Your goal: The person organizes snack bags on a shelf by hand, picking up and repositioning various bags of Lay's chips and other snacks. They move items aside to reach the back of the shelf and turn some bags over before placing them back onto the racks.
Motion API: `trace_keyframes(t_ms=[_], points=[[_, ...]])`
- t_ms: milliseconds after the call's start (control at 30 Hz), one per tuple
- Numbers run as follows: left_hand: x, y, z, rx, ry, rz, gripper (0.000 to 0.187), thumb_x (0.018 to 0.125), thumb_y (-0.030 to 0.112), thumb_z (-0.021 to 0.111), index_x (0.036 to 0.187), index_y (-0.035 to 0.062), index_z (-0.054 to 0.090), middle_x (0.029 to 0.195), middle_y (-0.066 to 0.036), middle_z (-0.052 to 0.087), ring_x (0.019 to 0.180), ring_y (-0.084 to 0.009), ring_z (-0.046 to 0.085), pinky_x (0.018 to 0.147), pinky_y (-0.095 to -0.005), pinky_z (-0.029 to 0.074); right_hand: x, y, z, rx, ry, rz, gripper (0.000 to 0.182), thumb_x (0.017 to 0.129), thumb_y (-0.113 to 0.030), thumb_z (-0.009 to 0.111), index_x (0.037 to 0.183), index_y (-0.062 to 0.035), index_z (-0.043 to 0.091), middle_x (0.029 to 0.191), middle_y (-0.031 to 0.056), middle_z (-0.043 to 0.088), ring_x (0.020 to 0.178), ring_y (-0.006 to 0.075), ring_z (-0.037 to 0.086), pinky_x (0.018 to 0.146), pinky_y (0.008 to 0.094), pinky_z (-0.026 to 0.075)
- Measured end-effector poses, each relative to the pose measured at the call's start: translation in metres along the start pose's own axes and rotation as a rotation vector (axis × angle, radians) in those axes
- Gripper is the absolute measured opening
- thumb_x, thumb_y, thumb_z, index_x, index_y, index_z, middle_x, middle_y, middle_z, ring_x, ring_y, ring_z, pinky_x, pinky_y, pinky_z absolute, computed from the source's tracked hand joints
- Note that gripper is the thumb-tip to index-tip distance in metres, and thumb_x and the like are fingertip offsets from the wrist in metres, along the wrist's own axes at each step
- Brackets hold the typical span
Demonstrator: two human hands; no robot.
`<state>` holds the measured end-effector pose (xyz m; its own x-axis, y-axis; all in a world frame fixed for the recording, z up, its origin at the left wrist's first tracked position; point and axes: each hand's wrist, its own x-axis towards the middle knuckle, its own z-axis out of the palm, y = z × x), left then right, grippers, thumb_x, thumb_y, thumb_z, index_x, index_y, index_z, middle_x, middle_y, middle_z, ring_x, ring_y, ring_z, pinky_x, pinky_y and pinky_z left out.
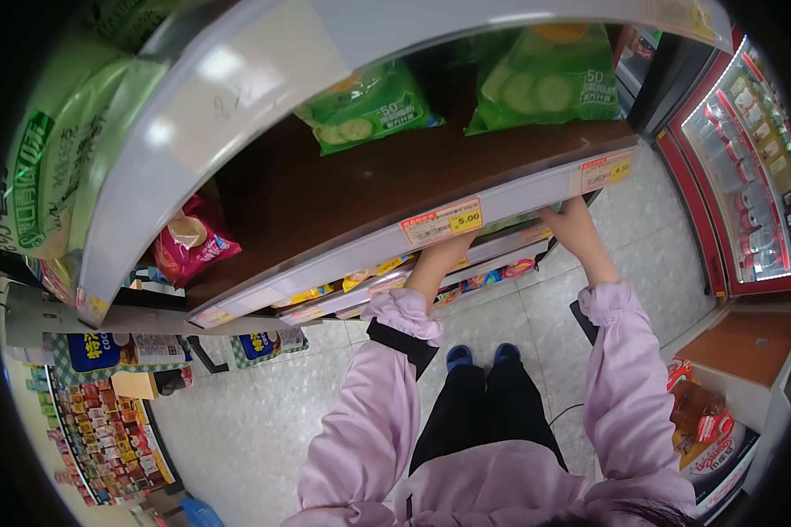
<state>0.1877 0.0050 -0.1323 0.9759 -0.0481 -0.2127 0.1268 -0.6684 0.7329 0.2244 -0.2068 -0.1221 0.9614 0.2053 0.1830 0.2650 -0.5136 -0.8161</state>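
My left hand (448,255) reaches under the front edge of a brown shelf (343,189), below the 5.00 price tag (442,221); its fingers are hidden. To the right, my right hand (571,227) also goes in beneath that shelf edge, with its fingertips out of sight. A bit of green packaging (511,223) shows between the hands; whether either hand touches it is unclear. On the brown shelf above stand two green chip bags, one in the middle (365,110) and one at the right (545,83). A red bag (191,241) lies at its left end.
Lower shelves hold colourful snack packs (488,277). A red-framed drinks fridge (738,176) stands at the right, with a box (707,430) below it. A rack of small packs (110,430) is at the far left. A curved upper shelf edge (228,75) hangs nearest the camera.
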Motion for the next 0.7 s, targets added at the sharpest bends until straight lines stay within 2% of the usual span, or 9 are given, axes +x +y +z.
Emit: trace_keyframes(t_ms=[133,167,200,267,367,433,500,567,700], points=[[-0.022,0.019,-0.017,-0.2,-0.012,0.027,0.055,0.078,0.041,0.056,0.116,0.0026,0.047,0.119,-0.018,0.046,0.113,-0.0275,0.042,0.093,-0.0316,0.033,-0.013,-0.026,-0.001,0.046,0.035,0.125,0.046,0.073,-0.008,0.06,0.114,0.0046,0.041,0.108,0.0197,0.05,0.102,0.0284,0.049,0.08,0.0328,0.042],[-0.036,0.055,-0.041,-0.172,-0.192,-0.261,0.059,0.076,0.039,0.059,0.118,0.0001,0.044,0.117,-0.023,0.046,0.112,-0.0288,0.043,0.091,-0.0324,0.034,-0.018,-0.029,-0.001,0.044,0.04,0.124,0.046,0.073,-0.008,0.06,0.114,0.0046,0.041,0.108,0.0197,0.05,0.102,0.0284,0.049,0.08,0.0328,0.042],[-0.039,0.046,-0.038,-0.17,-0.193,-0.257,0.059,0.076,0.039,0.059,0.118,0.0001,0.044,0.117,-0.023,0.046,0.112,-0.0288,0.043,0.091,-0.0324,0.034,-0.025,-0.034,-0.001,0.028,0.068,0.042,0.045,0.072,-0.007,0.06,0.112,0.005,0.042,0.106,0.0227,0.05,0.101,0.034,0.048,0.082,0.0358,0.041],[-0.053,0.019,-0.027,-0.091,-0.012,0.163,0.057,0.078,0.033,0.058,0.12,-0.0012,0.04,0.116,-0.025,0.046,0.11,-0.0309,0.045,0.091,-0.0337,0.035,-0.04,-0.046,-0.002,0.015,0.098,-0.044,0.045,0.071,-0.007,0.06,0.11,0.0054,0.042,0.104,0.0257,0.049,0.1,0.0396,0.047,0.083,0.0388,0.04],[-0.097,0.033,-0.064,0.105,-0.285,0.332,0.052,0.08,0.027,0.055,0.12,-0.0017,0.039,0.113,-0.022,0.049,0.102,-0.032,0.05,0.086,-0.0349,0.039,-0.063,-0.08,-0.016,-0.345,0.027,-0.298,0.04,0.07,-0.008,0.06,0.106,0.0036,0.045,0.098,0.023,0.052,0.092,0.0385,0.051,0.076,0.0401,0.043],[-0.123,0.042,-0.098,0.193,-0.543,0.455,0.044,0.082,0.023,0.053,0.118,-0.0011,0.042,0.108,-0.02,0.053,0.097,-0.031,0.054,0.081,-0.0348,0.042,-0.073,-0.125,-0.032,-0.345,-0.508,-0.172,0.033,0.072,-0.011,0.06,0.1,0.0021,0.048,0.09,0.0189,0.055,0.085,0.0361,0.053,0.07,0.0407,0.043],[-0.144,0.051,-0.133,0.198,-0.649,0.508,0.041,0.084,0.022,0.052,0.117,-0.001,0.044,0.107,-0.019,0.054,0.097,-0.0297,0.054,0.082,-0.0335,0.042,-0.076,-0.166,-0.039,-0.298,-0.604,-0.224,0.031,0.073,-0.012,0.059,0.098,0.002,0.049,0.088,0.0174,0.056,0.085,0.0355,0.053,0.07,0.0407,0.043],[-0.16,0.067,-0.174,-0.176,-0.684,0.411,0.033,0.086,0.018,0.049,0.113,-0.0014,0.048,0.103,-0.015,0.057,0.094,-0.023,0.056,0.079,-0.0301,0.043,-0.072,-0.197,-0.032,-0.26,-0.687,-0.299,0.029,0.074,-0.013,0.058,0.096,0.0018,0.05,0.085,0.016,0.057,0.085,0.035,0.053,0.069,0.0407,0.043],[-0.154,0.07,-0.23,-0.662,-0.204,0.298,0.033,0.086,0.012,0.049,0.115,-0.0017,0.045,0.108,-0.014,0.054,0.1,-0.0227,0.052,0.086,-0.0319,0.042,-0.041,-0.253,-0.007,0.032,-0.558,-0.503,0.029,0.078,-0.012,0.054,0.103,0.0012,0.05,0.095,0.0179,0.056,0.087,0.0323,0.055,0.072,0.0378,0.044]])
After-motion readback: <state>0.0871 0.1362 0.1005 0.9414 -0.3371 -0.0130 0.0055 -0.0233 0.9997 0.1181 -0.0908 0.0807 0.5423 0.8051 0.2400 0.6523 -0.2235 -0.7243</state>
